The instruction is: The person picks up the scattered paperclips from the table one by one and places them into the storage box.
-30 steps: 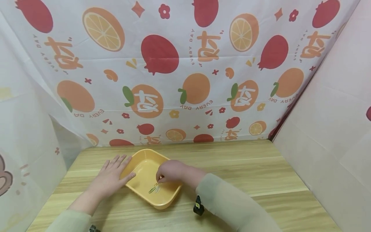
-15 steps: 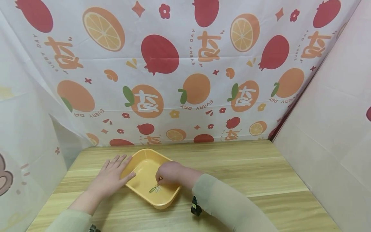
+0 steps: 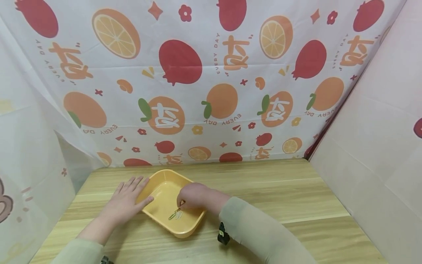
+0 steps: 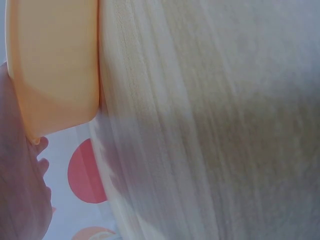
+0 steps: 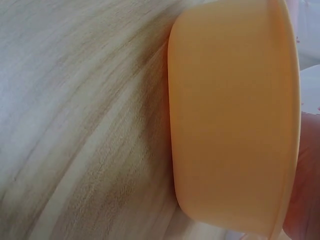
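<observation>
A yellow tray [image 3: 163,200] sits at an angle on the wooden table; its outer wall fills much of the right wrist view [image 5: 230,115]. On its floor lie a green paper clip [image 3: 172,216] and a whitish one [image 3: 178,215], with an orange clip [image 3: 178,210] beside them. My right hand [image 3: 194,196] reaches inside with curled fingers, pinching the orange clip's upper end; the fingertips are partly hidden. With fingers spread, my left hand [image 3: 126,201] rests on the tray's left rim. The left wrist view shows that hand [image 4: 22,185] against the tray wall [image 4: 57,65].
The wooden table [image 3: 263,190] extends on both sides of the tray. Behind it hangs a white cloth [image 3: 194,88] printed with fruit, and pale cloth walls [image 3: 372,146] stand at left and right. Black wrist devices [image 3: 223,234] are by both sleeves.
My right hand and forearm have shifted slightly left, and the orange clip's visible part lies a little differently against the green one. My left hand stays on the rim.
</observation>
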Available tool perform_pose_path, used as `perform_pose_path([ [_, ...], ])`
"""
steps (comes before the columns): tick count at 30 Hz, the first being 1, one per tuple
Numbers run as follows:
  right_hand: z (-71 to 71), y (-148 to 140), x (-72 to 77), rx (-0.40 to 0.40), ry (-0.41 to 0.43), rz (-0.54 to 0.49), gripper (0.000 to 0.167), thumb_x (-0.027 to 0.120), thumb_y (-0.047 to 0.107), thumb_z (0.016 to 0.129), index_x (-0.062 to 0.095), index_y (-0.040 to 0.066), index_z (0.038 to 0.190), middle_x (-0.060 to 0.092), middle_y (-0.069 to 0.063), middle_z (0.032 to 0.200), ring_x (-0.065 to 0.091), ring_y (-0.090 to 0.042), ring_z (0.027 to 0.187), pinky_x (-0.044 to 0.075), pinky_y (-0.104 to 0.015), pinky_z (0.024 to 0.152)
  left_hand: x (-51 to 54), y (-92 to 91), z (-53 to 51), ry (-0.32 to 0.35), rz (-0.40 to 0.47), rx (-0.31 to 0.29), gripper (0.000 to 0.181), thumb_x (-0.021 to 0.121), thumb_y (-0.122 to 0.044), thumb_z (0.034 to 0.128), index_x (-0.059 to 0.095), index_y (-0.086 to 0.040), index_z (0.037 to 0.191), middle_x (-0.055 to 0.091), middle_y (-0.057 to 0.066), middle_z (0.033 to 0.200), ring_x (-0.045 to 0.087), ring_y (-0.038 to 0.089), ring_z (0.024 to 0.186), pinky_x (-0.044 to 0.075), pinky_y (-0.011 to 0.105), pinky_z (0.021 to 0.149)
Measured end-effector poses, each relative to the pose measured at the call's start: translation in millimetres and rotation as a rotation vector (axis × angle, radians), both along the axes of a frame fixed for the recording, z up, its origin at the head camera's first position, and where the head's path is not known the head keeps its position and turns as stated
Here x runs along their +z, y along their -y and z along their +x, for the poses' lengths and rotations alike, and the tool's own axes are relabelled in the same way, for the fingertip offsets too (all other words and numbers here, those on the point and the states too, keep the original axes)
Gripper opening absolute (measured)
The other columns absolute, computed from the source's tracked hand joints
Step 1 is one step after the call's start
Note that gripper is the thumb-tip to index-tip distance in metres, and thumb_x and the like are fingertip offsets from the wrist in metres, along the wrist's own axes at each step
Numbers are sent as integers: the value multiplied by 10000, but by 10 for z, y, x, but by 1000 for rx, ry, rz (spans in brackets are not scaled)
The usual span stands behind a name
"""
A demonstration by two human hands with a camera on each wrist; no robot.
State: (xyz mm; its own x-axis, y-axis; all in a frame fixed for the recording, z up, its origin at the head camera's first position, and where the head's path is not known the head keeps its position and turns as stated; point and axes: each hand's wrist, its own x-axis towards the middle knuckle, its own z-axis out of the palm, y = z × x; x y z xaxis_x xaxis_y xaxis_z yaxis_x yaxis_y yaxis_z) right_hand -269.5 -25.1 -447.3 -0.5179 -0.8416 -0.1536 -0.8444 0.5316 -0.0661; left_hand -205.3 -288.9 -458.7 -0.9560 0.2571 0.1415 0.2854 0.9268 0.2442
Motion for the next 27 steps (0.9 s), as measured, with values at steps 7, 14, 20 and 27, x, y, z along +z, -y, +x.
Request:
perform_pose_path([
  [7, -30, -46, 8, 9, 30, -37, 114, 730, 313, 912, 790, 320, 1009, 695, 213, 972, 588, 44, 889, 457, -130, 823, 3, 9, 4, 8, 4, -2, 805, 496, -580, 980, 279, -70, 1564, 216, 262, 1596, 148, 494, 1455, -73, 606, 1178],
  [14, -32, -129, 93, -2, 47, -68, 173, 717, 289, 926, 778, 292, 1089, 691, 189, 966, 563, 45, 844, 452, -120, 793, -5, 10, 2, 1, -3, -7, 807, 487, -580, 984, 266, -69, 1568, 211, 267, 1594, 154, 498, 1452, -96, 598, 1174],
  [20, -16, -268, 186, 22, 47, -138, 201, 714, 289, 929, 776, 249, 1116, 657, 174, 864, 520, 37, 751, 427, -112, 709, 16, 2, 17, 7, 2, -8, 810, 479, -585, 985, 257, -72, 1571, 210, 273, 1592, 144, 502, 1452, -71, 619, 1171],
  [27, 3, -547, 278, -30, 45, -220, 204, 712, 299, 930, 778, 236, 1112, 636, 173, 856, 523, 25, 757, 435, -127, 692, 1, 3, 16, 1, -3, -8, 815, 467, -600, 983, 256, -80, 1573, 216, 268, 1592, 143, 496, 1455, -75, 617, 1171],
])
